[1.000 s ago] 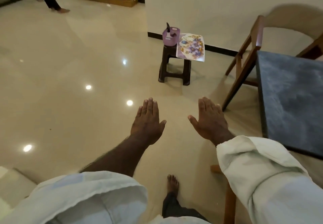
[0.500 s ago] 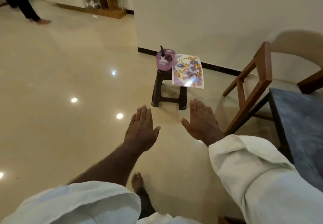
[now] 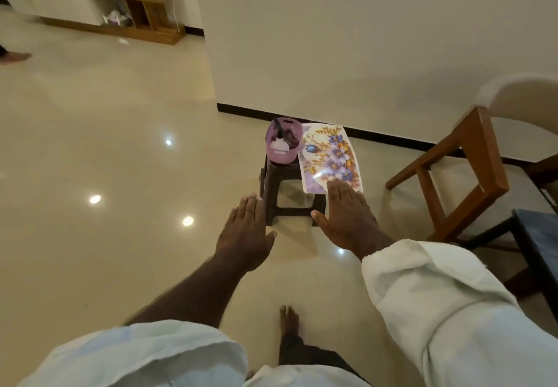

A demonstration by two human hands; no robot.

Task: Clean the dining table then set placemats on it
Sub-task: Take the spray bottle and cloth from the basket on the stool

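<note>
A flowered placemat [image 3: 329, 154] lies on a small dark plastic stool [image 3: 282, 193], overhanging its right side. Beside it on the stool stands a purple basket [image 3: 282, 148] holding a white spray bottle. My left hand [image 3: 246, 229] is stretched out flat, palm down, in front of the stool's left side and holds nothing. My right hand [image 3: 347, 217] is also flat with straight fingers; its fingertips overlap the placemat's near edge in the picture, and contact cannot be told. The dark dining table [image 3: 540, 235] shows only as a corner at the right edge.
A wooden chair [image 3: 480, 169] with a pale curved back stands right of the stool against the table. Glossy beige floor spreads to the left. A low wooden media unit [image 3: 120, 12] sits far back left, and another person's foot [image 3: 15, 55] shows at the left edge.
I have walked closer to the stool; it now sits just beyond my fingertips. Both hands stay flat and empty, and the table has slid almost out of view to the right.
</note>
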